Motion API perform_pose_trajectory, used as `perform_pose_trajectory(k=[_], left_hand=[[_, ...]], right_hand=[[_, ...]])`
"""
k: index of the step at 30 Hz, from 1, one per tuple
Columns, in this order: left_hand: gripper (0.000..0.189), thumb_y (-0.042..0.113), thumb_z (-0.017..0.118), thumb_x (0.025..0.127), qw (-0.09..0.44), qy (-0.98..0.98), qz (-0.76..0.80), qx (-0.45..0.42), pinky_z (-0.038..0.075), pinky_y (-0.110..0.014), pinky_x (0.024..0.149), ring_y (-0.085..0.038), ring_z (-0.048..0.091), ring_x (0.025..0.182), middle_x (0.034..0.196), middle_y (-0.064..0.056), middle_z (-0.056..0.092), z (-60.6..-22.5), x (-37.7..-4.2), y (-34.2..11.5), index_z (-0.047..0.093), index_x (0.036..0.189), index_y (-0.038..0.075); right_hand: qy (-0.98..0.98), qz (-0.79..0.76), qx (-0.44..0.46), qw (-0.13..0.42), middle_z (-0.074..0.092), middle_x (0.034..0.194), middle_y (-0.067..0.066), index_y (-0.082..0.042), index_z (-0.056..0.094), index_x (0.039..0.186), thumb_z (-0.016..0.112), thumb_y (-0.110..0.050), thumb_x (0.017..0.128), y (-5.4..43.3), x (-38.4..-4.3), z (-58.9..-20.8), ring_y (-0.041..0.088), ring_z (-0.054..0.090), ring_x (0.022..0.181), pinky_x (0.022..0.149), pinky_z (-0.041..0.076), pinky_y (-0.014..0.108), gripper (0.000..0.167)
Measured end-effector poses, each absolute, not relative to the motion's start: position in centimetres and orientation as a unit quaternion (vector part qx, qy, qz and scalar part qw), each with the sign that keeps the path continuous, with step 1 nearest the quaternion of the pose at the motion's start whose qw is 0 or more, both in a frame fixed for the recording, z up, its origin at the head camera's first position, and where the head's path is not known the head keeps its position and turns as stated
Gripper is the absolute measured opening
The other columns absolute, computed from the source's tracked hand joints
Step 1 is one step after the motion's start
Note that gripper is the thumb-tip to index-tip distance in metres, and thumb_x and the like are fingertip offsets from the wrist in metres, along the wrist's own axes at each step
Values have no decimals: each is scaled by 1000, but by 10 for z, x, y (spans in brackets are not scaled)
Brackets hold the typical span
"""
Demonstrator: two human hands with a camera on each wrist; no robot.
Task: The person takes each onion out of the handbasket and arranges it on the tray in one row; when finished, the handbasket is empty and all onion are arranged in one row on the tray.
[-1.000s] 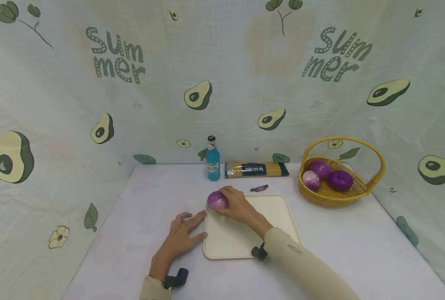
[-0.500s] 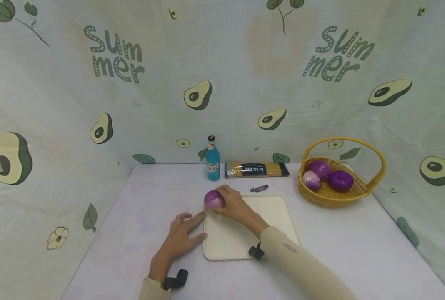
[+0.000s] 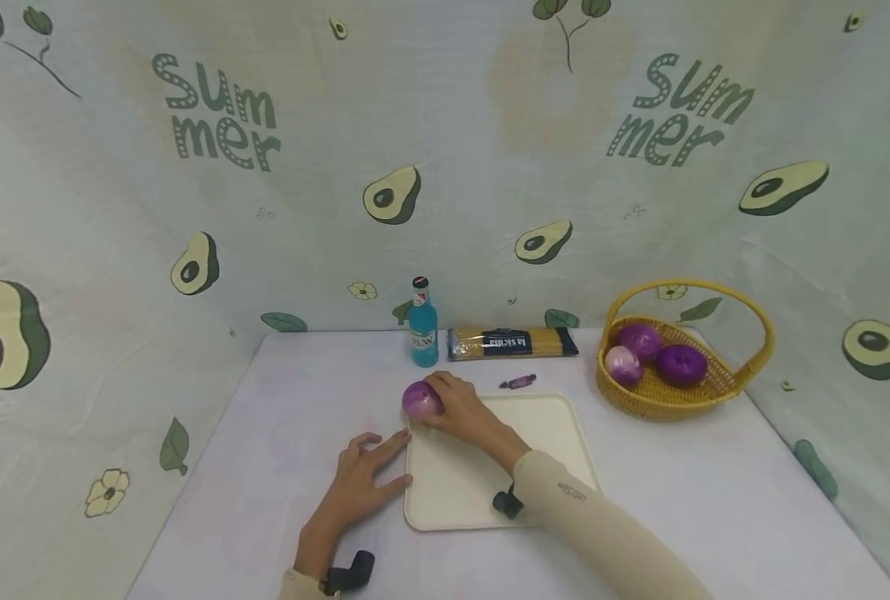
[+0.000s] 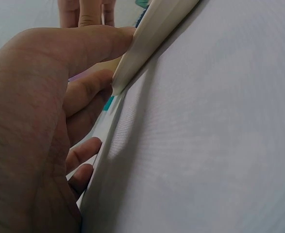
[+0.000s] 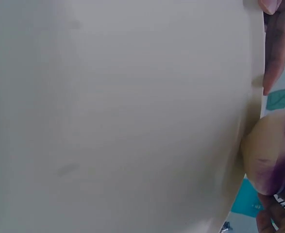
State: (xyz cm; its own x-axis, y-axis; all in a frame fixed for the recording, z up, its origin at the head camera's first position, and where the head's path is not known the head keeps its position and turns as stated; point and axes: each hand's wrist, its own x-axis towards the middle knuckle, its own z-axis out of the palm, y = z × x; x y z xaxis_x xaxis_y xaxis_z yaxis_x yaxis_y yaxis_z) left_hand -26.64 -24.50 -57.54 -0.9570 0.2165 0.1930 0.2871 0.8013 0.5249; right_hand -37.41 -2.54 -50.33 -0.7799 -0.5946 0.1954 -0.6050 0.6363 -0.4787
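Note:
A purple onion point(image 3: 422, 401) is at the far left corner of a cream tray point(image 3: 505, 500). My right hand point(image 3: 463, 412) grips it from its right side; in the right wrist view the onion point(image 5: 268, 153) touches or overlaps the tray's rim. My left hand point(image 3: 358, 479) lies at the tray's left edge, its thumb and index fingertips touching the rim. That contact also shows in the left wrist view, where the thumb point(image 4: 93, 46) meets the tray's side point(image 4: 149, 39). The other fingers of that hand are loosely bent.
Behind the tray stand a blue bottle point(image 3: 423, 325) and a pack of spaghetti point(image 3: 512, 342) lying flat. A small purple wrapped candy point(image 3: 517, 382) lies near the tray's far edge. At the right, a yellow wicker basket point(image 3: 662, 408) holds three purple onions point(image 3: 681, 365).
My right hand and the onion have shifted slightly left, toward the tray's far left corner. The left hand has stayed at the tray's edge. The head view has tilted a little.

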Motion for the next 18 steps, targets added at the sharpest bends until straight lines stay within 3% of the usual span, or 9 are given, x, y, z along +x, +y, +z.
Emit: perform_pose_trajectory(k=[9,18], left_hand=[[66,54,69,88,97,-944,-280,-148,31,-56,98,-29,39,130,144,14,55,-576,-267,-243,53,147,30],[69,53,71,86,87,-943,-293,-134,30,-56,101,-28,37,133,143,15,55,-579,-268,-243,48,149,37]], right_hand=[[-917,224,330,-5,44,152,13,-7,45,149,77,-48,86,-19,-373,-497,30,40,140,111,31,49,82],[-900,272,341,19,47,151,13,-7,50,145,76,-39,89,28,-363,-475,31,38,141,112,27,56,69]])
